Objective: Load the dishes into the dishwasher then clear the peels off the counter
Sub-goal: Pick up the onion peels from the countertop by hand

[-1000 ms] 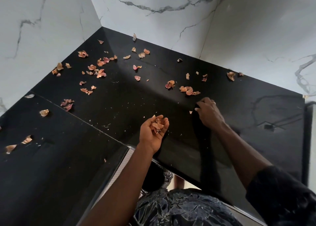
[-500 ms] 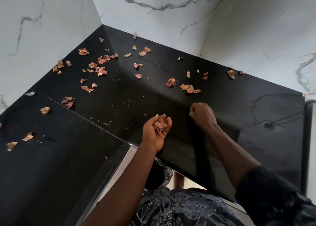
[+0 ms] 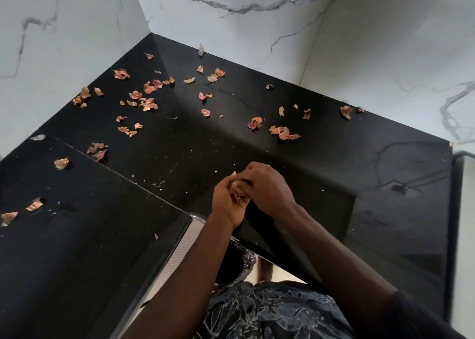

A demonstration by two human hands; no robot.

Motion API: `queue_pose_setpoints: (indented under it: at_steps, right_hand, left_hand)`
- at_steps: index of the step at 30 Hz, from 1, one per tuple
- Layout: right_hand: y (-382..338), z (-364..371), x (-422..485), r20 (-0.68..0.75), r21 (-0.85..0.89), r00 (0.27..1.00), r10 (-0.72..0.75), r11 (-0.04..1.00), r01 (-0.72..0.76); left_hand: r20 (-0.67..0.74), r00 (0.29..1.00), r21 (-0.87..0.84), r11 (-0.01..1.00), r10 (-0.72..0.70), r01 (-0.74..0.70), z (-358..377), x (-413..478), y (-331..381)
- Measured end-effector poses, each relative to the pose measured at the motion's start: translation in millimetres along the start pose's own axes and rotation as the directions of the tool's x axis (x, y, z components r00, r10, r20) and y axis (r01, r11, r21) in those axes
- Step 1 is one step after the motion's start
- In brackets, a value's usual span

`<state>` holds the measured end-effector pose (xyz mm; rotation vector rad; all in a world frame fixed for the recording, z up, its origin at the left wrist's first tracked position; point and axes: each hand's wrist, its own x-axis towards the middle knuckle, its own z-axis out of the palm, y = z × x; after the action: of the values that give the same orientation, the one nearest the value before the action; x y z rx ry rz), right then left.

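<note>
Dry reddish-brown onion peels (image 3: pixel 150 104) lie scattered over the black corner counter (image 3: pixel 180 146), thickest at the far left, with more peels (image 3: pixel 282 132) in the middle and a few at the left edge. My left hand (image 3: pixel 227 205) is cupped palm up over the counter's front edge and holds a small heap of peels (image 3: pixel 237 185). My right hand (image 3: pixel 267 188) rests over that palm, its fingers bunched against the heap. Whether it still grips a peel is hidden.
White marble walls (image 3: pixel 244 17) close the counter at the back and left. A seam (image 3: pixel 102 166) splits the left slab from the corner slab. The inner corner of the counter edge (image 3: pixel 190 218) is below my left wrist. Small pale crumbs dot the surface.
My right hand came off the counter with its fingers closed and moved left onto my left palm. The left hand stayed cupped in about the same place.
</note>
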<state>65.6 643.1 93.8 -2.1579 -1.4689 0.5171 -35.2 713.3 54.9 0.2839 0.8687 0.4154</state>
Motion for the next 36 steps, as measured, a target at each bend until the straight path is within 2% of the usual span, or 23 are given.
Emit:
queue_pose_setpoints:
  at_steps: [4, 6, 9, 10, 12, 16, 22, 24, 27, 30, 33, 36]
  right_hand:
    - [20, -16, 8, -0.107, 0.122, 0.994, 0.028, 0.992, -0.015]
    - [50, -29, 22, -0.177, 0.138, 0.973, 0.145, 0.983, -0.122]
    - [109, -44, 47, -0.274, 0.093, 0.887, 0.372, 0.928, -0.360]
    - [123, -48, 55, -0.280, 0.055, 0.869, 0.408, 0.910, -0.410]
    - [139, -52, 71, -0.237, -0.038, 0.876, 0.420, 0.897, -0.440]
    - [140, -43, 81, -0.075, -0.188, 0.929, 0.364, 0.909, -0.371]
    - [133, -23, 55, -0.188, -0.277, 0.958, 0.217, 0.924, -0.264]
    - [128, -19, 44, -0.209, -0.224, 0.960, 0.188, 0.946, -0.234]
    - [121, -19, 27, -0.222, -0.029, 0.949, 0.223, 0.972, -0.235]
    - [99, -21, 11, -0.235, 0.095, 0.941, 0.244, 0.969, -0.227]
    - [56, -23, 0, -0.200, 0.169, 0.966, 0.164, 0.977, -0.131]
    - [17, -17, -3, -0.090, 0.143, 0.995, 0.035, 0.989, -0.021]
  left_hand:
    - [0.016, 1.000, -0.104, 0.995, -0.012, 0.014, 1, -1, 3]
    - [0.014, 1.000, -0.130, 0.991, -0.019, 0.020, -1, -3, 4]
    - [0.003, 1.000, -0.119, 0.993, 0.000, 0.001, -4, -5, 6]
    - [-0.004, 1.000, -0.116, 0.993, 0.005, -0.005, -5, -6, 7]
    - [-0.019, 1.000, -0.114, 0.993, 0.017, -0.019, -6, -6, 7]
    - [-0.027, 0.999, -0.106, 0.994, 0.035, -0.037, -6, -7, 9]
    - [-0.037, 0.999, -0.112, 0.993, 0.035, -0.038, -5, -5, 13]
    - [-0.041, 0.999, -0.103, 0.994, 0.027, -0.031, -5, -4, 13]
    - [-0.037, 0.999, -0.083, 0.997, 0.005, -0.009, -4, -2, 11]
    - [-0.035, 0.999, -0.075, 0.997, -0.006, 0.004, -1, 1, 9]
    - [-0.030, 0.999, -0.065, 0.998, -0.022, 0.020, 1, 4, 6]
    - [-0.008, 0.999, -0.020, 0.999, -0.037, 0.037, 6, 3, 0]
